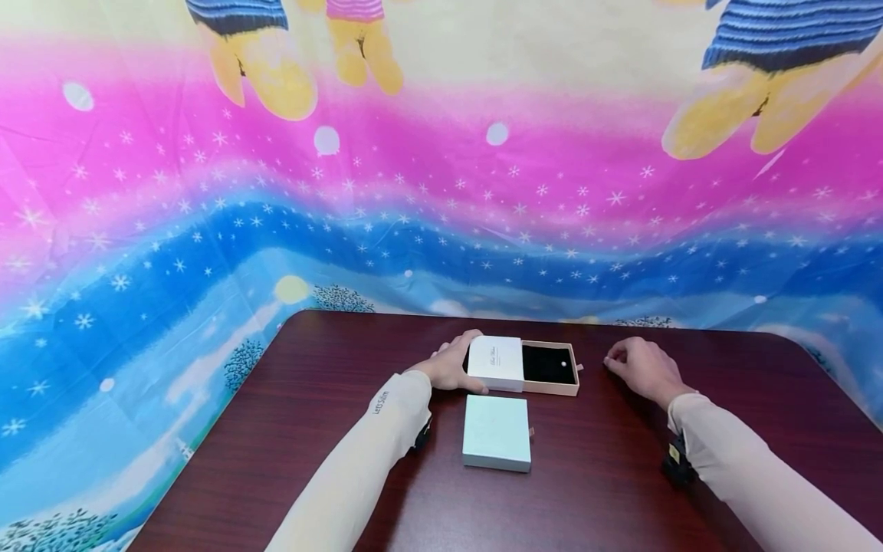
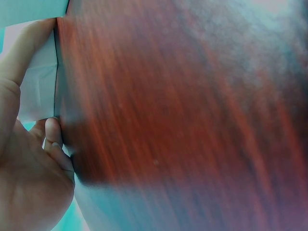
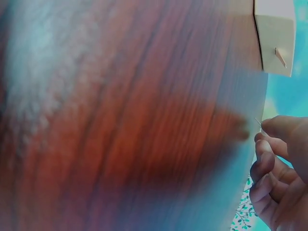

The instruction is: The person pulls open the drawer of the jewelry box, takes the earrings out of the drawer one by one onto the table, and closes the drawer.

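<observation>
My left hand (image 1: pixel 451 364) grips the white sleeve (image 1: pixel 495 360) of a small box, thumb on its near side and fingers round the far side. Out of the sleeve's right end sticks a cream drawer (image 1: pixel 549 387) with a black pad (image 1: pixel 541 363). A small pale bead-like stud (image 1: pixel 563 364) sits near the pad's right end. To the right of the drawer, my right hand (image 1: pixel 645 368) is held apart from the box. Its thumb and forefinger pinch a tiny, thin pin-like piece (image 3: pixel 258 122), mostly hidden by the fingertips.
A shut mint-green box (image 1: pixel 497 432) lies on the dark red wooden table (image 1: pixel 586 491), just in front of the white one. A small pull tab (image 1: pixel 532 432) shows on its right side. Behind the table hangs a printed cloth (image 1: pixel 441 184).
</observation>
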Available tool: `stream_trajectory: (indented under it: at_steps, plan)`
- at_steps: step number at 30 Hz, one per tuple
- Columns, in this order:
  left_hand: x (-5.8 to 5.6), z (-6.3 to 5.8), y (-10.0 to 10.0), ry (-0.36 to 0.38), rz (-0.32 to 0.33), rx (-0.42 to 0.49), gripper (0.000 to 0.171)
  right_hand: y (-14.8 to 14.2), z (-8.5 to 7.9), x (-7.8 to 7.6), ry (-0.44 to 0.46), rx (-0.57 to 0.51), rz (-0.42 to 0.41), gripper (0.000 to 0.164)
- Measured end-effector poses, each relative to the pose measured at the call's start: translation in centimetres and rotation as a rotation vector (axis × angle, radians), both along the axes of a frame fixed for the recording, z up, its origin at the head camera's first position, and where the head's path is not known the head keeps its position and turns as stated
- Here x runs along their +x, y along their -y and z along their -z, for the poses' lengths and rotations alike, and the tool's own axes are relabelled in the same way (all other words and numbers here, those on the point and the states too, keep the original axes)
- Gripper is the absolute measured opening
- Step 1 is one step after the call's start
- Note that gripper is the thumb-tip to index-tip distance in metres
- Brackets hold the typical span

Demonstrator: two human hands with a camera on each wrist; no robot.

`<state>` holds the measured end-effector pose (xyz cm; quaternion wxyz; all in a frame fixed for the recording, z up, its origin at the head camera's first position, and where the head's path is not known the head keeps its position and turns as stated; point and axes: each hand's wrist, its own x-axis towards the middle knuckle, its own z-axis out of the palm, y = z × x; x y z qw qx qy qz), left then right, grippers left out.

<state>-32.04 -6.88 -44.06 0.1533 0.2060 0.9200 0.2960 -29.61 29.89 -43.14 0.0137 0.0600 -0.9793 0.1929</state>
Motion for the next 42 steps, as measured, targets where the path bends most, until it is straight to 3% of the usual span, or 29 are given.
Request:
stream_trajectory:
  at_steps: [42]
  plan:
    - [0.08, 0.01, -0.02, -0.003, 0.001, 0.01, 0.109, -0.66, -0.28, 0.45, -0.017, 0.026, -0.062, 0.016]
